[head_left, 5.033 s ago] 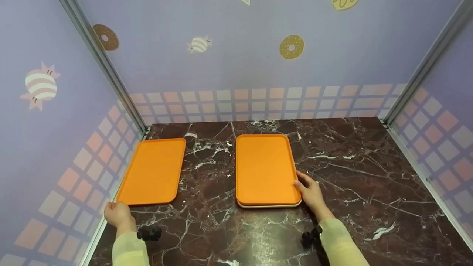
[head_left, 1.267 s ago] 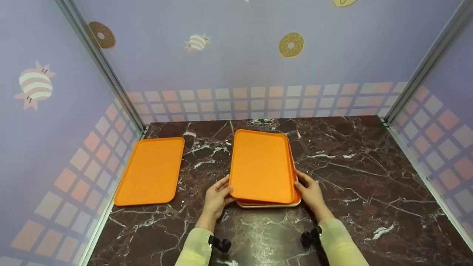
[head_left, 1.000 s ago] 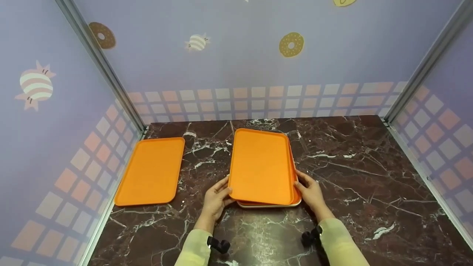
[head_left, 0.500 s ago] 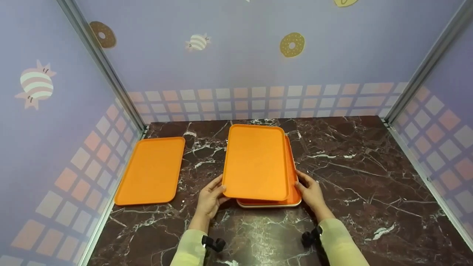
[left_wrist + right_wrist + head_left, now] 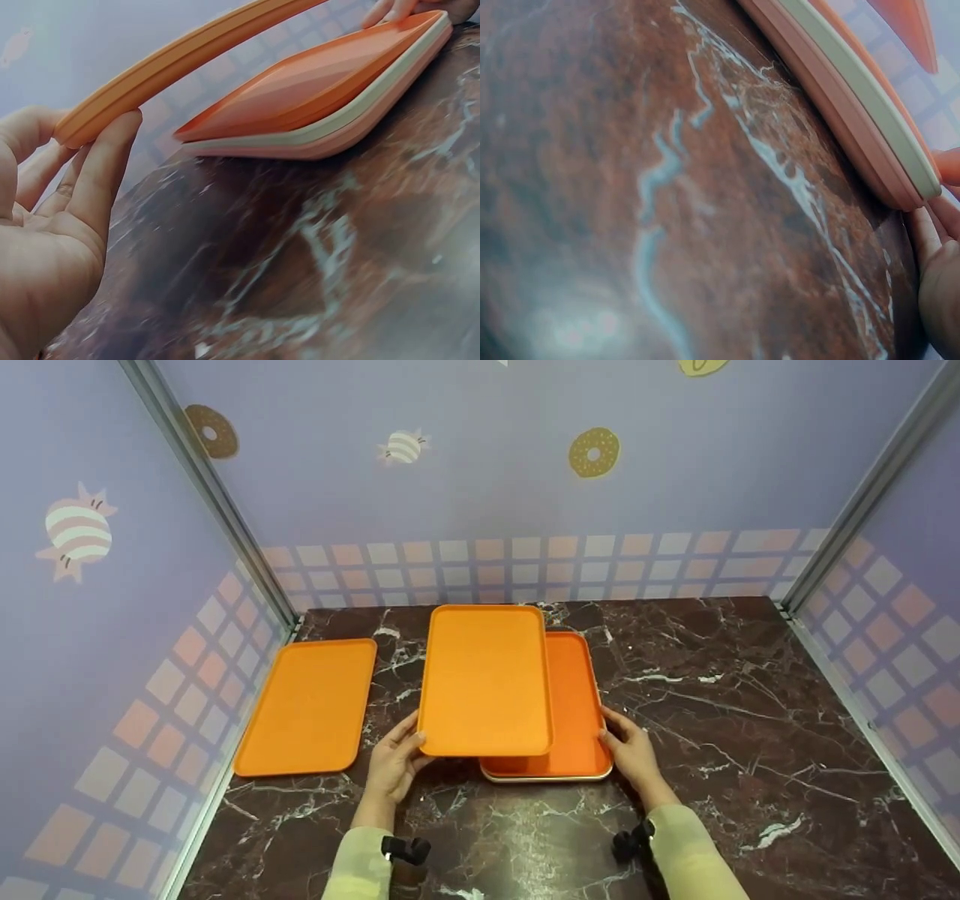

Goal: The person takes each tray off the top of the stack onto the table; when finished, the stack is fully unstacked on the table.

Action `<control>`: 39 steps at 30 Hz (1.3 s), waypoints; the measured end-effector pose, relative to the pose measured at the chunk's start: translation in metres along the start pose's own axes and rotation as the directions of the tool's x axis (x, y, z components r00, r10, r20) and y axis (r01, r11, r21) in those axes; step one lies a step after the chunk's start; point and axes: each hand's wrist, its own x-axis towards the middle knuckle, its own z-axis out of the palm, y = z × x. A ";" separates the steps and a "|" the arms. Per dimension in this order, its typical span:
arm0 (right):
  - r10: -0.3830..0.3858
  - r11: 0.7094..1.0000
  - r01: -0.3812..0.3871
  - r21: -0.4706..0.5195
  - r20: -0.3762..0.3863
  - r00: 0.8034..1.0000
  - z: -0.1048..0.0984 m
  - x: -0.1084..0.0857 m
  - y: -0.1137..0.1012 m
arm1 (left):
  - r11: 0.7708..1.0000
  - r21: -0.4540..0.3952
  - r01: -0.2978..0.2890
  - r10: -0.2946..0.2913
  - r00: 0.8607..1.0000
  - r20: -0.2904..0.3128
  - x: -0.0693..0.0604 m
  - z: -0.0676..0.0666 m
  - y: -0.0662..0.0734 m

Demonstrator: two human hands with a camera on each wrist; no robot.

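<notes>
My left hand (image 5: 394, 761) pinches an orange tray (image 5: 486, 682) by its left edge, near the front corner. That tray is raised and overlaps the left part of a tray stack. In the left wrist view, the thumb lies over the tray's rim and fingers support it from below. An orange tray (image 5: 576, 697) tops the stack, with a cream tray (image 5: 866, 97) and a pinkish tray (image 5: 829, 101) beneath. My right hand (image 5: 632, 750) grips the stack's right edge, thumb at the top rim and fingers below. Another orange tray (image 5: 307, 709) lies flat at the table's left side.
The dark marbled table (image 5: 720, 780) is bounded by a patterned back wall (image 5: 487, 495) and side walls with metal corner posts. A black wrist camera (image 5: 405, 850) sits on the left sleeve, another (image 5: 632, 842) on the right.
My left hand moved from the left tray to the stack and took hold of the upper orange tray. It has lifted and shifted leftward, uncovering the tray below. My right hand stays put.
</notes>
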 end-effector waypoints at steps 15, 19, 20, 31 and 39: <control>0.007 1.000 -0.007 -0.006 -0.002 1.000 0.001 0.002 0.003 | 1.000 0.028 -0.002 0.004 0.996 -0.086 -0.008 -0.046 0.027; 0.014 1.000 -0.014 0.000 -0.003 1.000 0.000 0.002 0.002 | 0.999 0.041 -0.014 0.018 0.995 -0.102 -0.010 -0.060 0.035; 0.012 1.000 -0.012 0.002 -0.004 1.000 0.000 0.002 0.002 | 0.999 0.042 -0.013 0.018 0.994 -0.108 -0.010 -0.064 0.038; 0.007 1.000 -0.007 -0.007 -0.006 1.000 0.000 0.000 0.001 | 0.997 0.079 0.022 -0.010 0.989 -0.150 -0.014 -0.096 0.058; 0.019 1.000 -0.019 -0.012 0.008 1.000 0.000 -0.004 -0.011 | 0.975 0.208 0.083 -0.044 0.981 -0.187 -0.012 -0.102 0.062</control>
